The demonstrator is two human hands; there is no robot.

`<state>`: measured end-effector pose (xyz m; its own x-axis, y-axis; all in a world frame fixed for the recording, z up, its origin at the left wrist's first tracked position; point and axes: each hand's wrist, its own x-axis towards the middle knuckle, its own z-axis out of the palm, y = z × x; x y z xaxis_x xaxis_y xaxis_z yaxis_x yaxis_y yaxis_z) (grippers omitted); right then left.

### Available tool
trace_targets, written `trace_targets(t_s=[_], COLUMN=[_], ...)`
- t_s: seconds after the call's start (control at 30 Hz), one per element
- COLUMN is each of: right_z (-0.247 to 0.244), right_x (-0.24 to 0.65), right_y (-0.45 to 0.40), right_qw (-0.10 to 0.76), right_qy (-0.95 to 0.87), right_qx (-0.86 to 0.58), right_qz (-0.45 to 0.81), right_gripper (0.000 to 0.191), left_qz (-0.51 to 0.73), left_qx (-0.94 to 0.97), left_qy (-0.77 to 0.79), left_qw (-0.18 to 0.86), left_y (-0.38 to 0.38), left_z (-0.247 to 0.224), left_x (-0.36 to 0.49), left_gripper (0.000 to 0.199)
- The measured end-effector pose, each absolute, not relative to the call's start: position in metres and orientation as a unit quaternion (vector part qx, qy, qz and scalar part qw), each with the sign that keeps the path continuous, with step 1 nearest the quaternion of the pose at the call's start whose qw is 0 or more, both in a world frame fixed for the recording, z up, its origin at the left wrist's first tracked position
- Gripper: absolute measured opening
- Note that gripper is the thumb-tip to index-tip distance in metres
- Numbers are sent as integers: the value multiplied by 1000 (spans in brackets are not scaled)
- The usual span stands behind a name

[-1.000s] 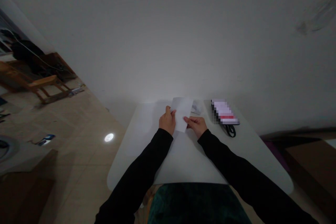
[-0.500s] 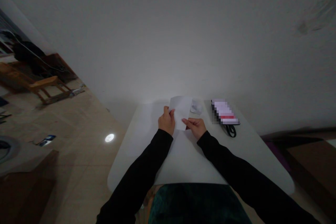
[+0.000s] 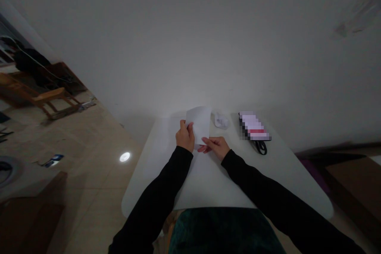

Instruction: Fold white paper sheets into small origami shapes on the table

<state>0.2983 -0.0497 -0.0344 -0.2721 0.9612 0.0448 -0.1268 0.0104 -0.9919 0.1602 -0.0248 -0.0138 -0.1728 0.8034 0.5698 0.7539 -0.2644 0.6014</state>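
At the left edge of a white paper [image 3: 200, 121], the left hand [image 3: 185, 138] grips it; the right hand [image 3: 218, 147] pinches its lower-right corner.

One left hand [image 3: 185, 138], one right hand [image 3: 218, 147], one white paper [image 3: 200, 122].
One white table [image 3: 217, 190] bears one small crumpled piece [image 3: 222, 121], one device [image 3: 255, 127] and one black strap [image 3: 264, 149]; also in view are two black sleeves [image 3: 162, 188] and, far left, one wooden chair [image 3: 50, 95] (whether the paler tabletop patch [image 3: 160, 154] counts as a second paper, I cannot tell).
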Motion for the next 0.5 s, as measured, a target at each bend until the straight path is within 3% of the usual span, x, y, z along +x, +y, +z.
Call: trace_targets(t_s=[0.33, 0.5], right_z=[-31, -25], right_x=[305, 314], right_y=[-55, -51], right_qw=[333, 343], right_qy=[-663, -731], right_qx=[-438, -455], right_qz=[508, 374], right_gripper=[63, 65], left_qz=[491, 482], left_qx=[639, 668], left_qy=[592, 565], left_qw=[4, 48], left_y=[-23, -24], left_z=[-16, -18], left_x=[161, 163], left_gripper=[34, 33])
